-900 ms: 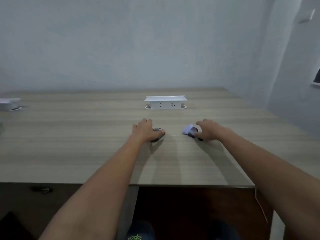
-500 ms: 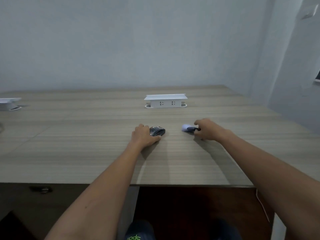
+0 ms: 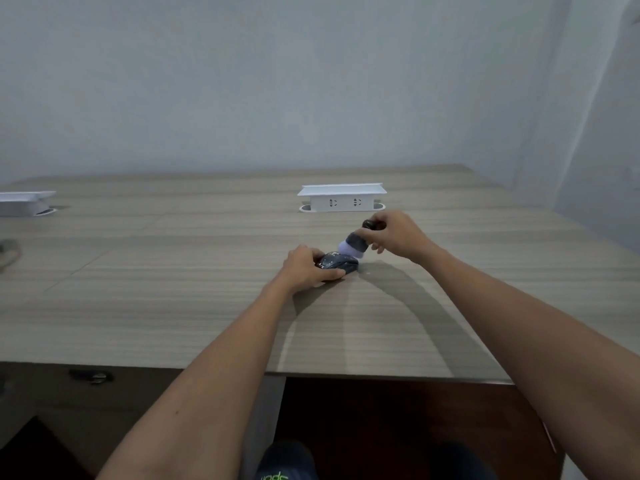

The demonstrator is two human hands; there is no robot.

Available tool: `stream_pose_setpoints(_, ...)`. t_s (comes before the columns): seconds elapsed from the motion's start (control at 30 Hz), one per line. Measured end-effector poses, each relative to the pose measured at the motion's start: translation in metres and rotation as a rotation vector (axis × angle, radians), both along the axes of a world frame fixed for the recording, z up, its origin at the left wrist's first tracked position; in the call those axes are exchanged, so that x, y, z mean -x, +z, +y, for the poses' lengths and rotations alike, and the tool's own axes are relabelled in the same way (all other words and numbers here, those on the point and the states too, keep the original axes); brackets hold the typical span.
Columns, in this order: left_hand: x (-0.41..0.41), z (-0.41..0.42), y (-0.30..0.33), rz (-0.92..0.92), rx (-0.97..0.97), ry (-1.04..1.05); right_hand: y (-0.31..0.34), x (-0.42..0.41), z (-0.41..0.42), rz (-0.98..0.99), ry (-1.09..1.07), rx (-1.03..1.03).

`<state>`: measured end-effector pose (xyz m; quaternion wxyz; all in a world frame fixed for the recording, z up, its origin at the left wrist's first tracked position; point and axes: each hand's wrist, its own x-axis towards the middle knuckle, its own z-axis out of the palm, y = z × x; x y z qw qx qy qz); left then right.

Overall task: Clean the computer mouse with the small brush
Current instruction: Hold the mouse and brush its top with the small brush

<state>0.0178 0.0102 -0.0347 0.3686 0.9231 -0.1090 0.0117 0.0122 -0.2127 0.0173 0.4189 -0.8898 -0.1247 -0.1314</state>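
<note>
A dark computer mouse (image 3: 340, 262) lies on the wooden desk (image 3: 173, 299), a little right of centre. My left hand (image 3: 304, 268) grips it from the left side and pins it to the desk. My right hand (image 3: 398, 237) holds a small brush (image 3: 356, 244) with a dark handle and pale lilac bristles. The brush tilts down to the left, and its bristles touch the far top of the mouse.
A white raised socket box (image 3: 342, 198) stands on the desk just behind the hands. A second white box (image 3: 24, 202) sits at the far left edge. A drawer lock (image 3: 91, 376) shows under the desk's front edge. Grey walls close the back and right.
My right hand has lifted the brush off the desk and swung it left onto the mouse. My left hand has kept its hold on the mouse.
</note>
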Motion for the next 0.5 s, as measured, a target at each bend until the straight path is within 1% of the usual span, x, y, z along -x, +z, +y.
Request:
stream_pose_setpoints(0.13, 0.0, 0.0, -0.002, 0.014, 0.067, -0.052, 0.003, -0.004, 0.007, 0.021, 0.047, -0.094)
stream_pose_setpoints(0.23, -0.001, 0.001, -0.002, 0.016, 0.086, -0.081, 0.004, -0.007, 0.006, 0.04, 0.027, -0.02)
stream_pose_setpoints(0.37, -0.004, 0.001, -0.001, 0.027, 0.104, -0.088, 0.002, -0.013, -0.002, -0.028, -0.059, 0.168)
stream_pose_setpoints(0.43, -0.006, 0.001, 0.0, 0.039, 0.116, -0.096, 0.001, -0.015, -0.003, -0.031, -0.07, 0.177)
stream_pose_setpoints(0.5, -0.007, 0.0, 0.0, 0.043, 0.117, -0.098, 0.002, -0.015, 0.0, -0.011, -0.06, 0.14)
